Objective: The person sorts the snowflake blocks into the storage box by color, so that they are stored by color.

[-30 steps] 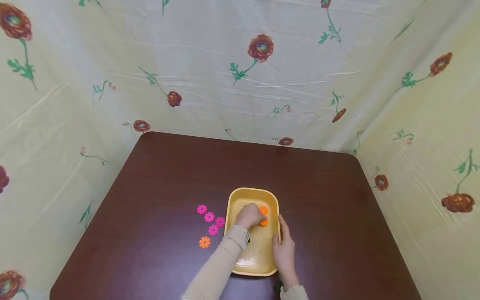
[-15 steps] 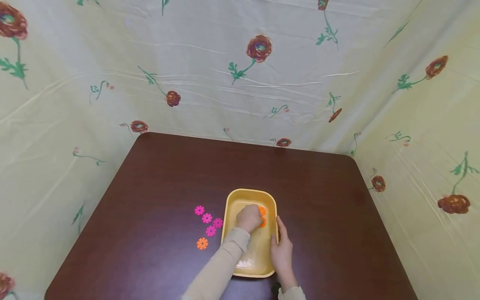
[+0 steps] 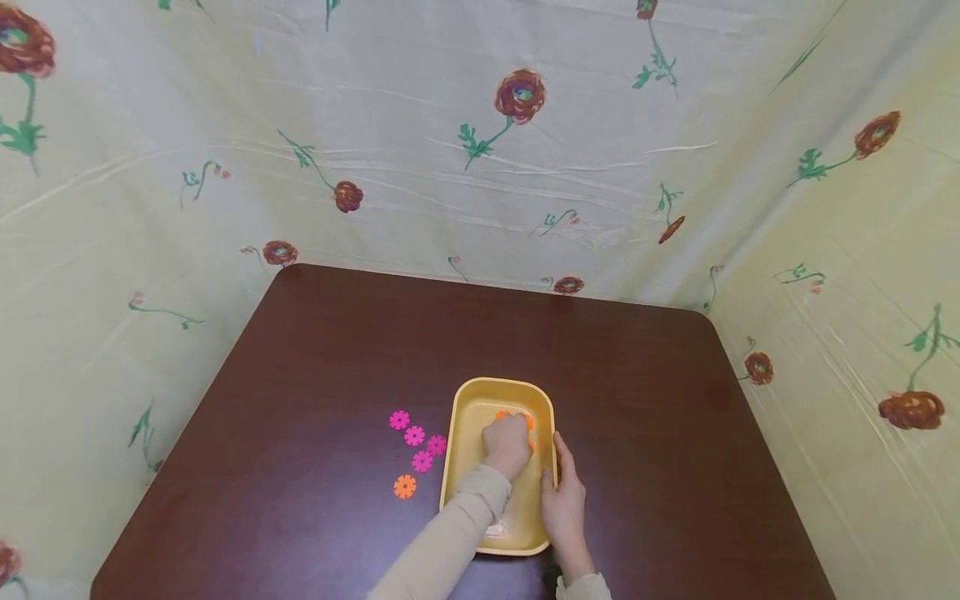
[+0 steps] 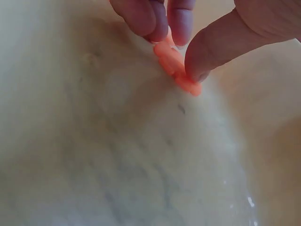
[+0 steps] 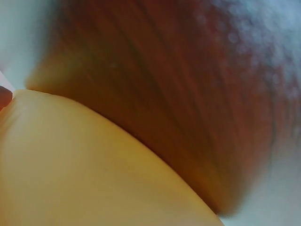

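The left hand [image 3: 507,444] reaches into the yellow tray [image 3: 467,433] from 7 o'clock, forearm in a beige sleeve [image 3: 442,550], knuckles up. Its grip pinches an orange gear piece [image 4: 176,69] between thumb and fingertips [image 4: 141,16], just above the tray floor at the tray's 1 o'clock end. The right hand [image 3: 564,504] lies along the tray's 3 o'clock rim, thumb hooked over the edge and fingers straight on the worktop [image 3: 637,400]. At 9 o'clock of the tray sit four pink gear pieces [image 3: 414,435] and another orange piece [image 3: 405,486]. No writing is legible.
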Available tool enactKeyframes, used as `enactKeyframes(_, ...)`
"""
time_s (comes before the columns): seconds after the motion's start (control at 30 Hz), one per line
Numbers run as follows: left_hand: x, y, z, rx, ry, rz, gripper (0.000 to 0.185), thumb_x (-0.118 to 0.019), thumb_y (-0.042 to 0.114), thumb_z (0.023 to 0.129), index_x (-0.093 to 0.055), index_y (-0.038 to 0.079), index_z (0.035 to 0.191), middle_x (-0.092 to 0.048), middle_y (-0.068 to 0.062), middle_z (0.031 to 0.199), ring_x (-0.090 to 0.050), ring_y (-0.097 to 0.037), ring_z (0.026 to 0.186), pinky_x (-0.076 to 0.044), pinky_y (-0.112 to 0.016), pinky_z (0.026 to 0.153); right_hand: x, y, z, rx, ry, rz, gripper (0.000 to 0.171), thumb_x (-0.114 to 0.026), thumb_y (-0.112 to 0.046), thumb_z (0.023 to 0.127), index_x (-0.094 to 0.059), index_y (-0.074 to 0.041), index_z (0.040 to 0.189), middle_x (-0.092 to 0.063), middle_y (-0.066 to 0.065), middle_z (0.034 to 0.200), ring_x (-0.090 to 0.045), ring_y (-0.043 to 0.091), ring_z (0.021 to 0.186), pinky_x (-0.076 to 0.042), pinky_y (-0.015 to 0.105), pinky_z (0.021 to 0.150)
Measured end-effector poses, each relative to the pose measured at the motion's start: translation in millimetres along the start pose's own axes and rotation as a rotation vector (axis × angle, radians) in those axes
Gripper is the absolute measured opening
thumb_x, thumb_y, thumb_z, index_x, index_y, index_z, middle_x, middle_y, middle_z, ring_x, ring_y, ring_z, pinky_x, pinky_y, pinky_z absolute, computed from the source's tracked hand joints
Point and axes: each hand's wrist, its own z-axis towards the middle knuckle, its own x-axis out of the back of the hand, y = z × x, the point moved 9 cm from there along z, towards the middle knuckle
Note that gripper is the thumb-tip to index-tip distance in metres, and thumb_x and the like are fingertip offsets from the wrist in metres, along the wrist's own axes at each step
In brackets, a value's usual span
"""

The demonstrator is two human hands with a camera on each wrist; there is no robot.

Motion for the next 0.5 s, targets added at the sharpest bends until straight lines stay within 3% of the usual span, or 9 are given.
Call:
enactKeyframes(0.23, 1.2, -0.2, -5.7, -0.025, 0.048, 0.021, 0.019, -0.074, 0.023, 0.069, -0.060, 0.014, 0.076, -0.058, -0.004, 0.069, -0.060, -0.021, 0.062, -0.044, -0.036, 0.050, -2.8, 6.9, -1.2, -0.073, -0.039, 0.036, 0.055, -0.050, 0.008, 0.085, -0.042, -0.011, 0.136, -0.044, 0.015, 0.136, -0.041, 0.028, 0.125, -0.035, 0.042, 0.098)
enactKeyframes(0.5, 4.6, -0.9, -8.1, -0.020, 0.076, 0.024, 0.023, -0.076, 0.026, 0.067, -0.060, 0.013, 0.078, -0.058, -0.003, 0.069, -0.061, -0.022, 0.062, -0.044, -0.035, 0.049, 0.9, 6.1, -0.3, -0.054, -0.034, 0.015, 0.054, -0.051, 0.008, 0.085, -0.042, -0.010, 0.136, -0.046, 0.016, 0.135, -0.044, 0.029, 0.122, -0.038, 0.044, 0.095)
